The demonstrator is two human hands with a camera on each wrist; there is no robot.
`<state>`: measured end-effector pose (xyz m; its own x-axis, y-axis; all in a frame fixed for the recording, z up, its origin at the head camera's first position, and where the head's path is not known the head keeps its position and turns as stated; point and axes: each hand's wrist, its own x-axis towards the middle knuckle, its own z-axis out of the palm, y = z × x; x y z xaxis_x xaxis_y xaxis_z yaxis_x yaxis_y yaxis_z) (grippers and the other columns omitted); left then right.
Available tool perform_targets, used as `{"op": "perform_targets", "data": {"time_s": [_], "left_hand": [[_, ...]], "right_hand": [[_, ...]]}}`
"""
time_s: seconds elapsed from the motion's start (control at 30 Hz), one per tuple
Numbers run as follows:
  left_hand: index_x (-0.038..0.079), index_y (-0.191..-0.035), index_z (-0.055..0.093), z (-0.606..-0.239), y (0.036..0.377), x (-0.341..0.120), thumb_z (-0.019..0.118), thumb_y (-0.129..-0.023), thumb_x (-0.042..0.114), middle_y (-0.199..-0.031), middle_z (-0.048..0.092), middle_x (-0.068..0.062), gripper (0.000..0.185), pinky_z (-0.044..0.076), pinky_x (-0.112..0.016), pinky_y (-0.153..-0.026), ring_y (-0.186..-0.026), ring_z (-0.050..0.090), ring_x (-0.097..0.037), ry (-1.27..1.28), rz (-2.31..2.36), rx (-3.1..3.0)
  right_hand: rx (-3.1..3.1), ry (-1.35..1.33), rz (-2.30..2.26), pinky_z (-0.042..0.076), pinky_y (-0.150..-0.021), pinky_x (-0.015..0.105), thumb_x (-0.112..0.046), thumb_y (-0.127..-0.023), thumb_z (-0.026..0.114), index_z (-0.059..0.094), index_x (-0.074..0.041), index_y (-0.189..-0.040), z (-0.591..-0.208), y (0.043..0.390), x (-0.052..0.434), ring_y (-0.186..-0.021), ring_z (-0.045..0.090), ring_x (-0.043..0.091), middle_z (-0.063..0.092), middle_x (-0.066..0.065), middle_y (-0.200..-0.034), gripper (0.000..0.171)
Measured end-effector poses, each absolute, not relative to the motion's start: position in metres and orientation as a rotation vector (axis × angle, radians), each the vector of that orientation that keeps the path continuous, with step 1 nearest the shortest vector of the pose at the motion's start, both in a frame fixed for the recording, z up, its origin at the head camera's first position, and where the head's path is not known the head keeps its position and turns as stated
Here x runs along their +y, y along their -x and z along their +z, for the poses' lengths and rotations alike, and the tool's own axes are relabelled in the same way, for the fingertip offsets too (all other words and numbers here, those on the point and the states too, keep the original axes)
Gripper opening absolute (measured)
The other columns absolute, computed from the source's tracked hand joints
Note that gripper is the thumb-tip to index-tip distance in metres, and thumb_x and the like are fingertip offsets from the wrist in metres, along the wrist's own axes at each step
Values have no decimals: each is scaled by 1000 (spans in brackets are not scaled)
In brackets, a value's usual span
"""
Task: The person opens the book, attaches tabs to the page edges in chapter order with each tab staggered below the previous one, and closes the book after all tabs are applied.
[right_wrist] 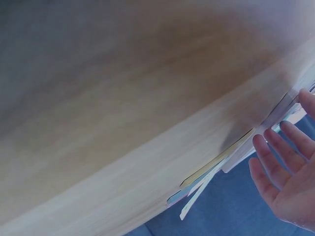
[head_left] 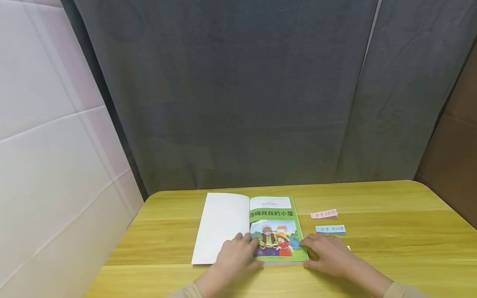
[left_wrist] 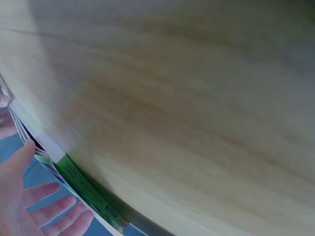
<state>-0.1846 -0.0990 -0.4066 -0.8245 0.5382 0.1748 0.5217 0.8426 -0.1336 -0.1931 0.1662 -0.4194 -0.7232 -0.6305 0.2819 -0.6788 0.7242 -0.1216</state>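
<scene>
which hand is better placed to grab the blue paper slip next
Probably the right hand. It rests at the book's right edge, on the same side as the blue slip, which lies just beyond its fingers. The left hand sits on the book's lower middle and would have to cross over.

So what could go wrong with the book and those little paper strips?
The opened cover lies loose, and the left hand rests only near the spine, so it might flop shut. The right hand sits at the book edge, close to the blue strip and pink strip; a careless sweep could push them along the table.
</scene>
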Motion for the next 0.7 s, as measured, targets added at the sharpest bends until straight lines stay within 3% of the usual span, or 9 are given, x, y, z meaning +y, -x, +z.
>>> {"op": "perform_targets", "data": {"time_s": [0.7], "left_hand": [[13,-115,55,-408,191,-110,67,-64,53,-90,56,1,66,40,-24,-48,-73,52,-15,857,-37,-2765]], "right_hand": [[-2709,-1045,327,46,-64,33,-40,-68,70,63,-11,-100,-421,193,167,-76,54,13,58,-4,-90,44]]}}
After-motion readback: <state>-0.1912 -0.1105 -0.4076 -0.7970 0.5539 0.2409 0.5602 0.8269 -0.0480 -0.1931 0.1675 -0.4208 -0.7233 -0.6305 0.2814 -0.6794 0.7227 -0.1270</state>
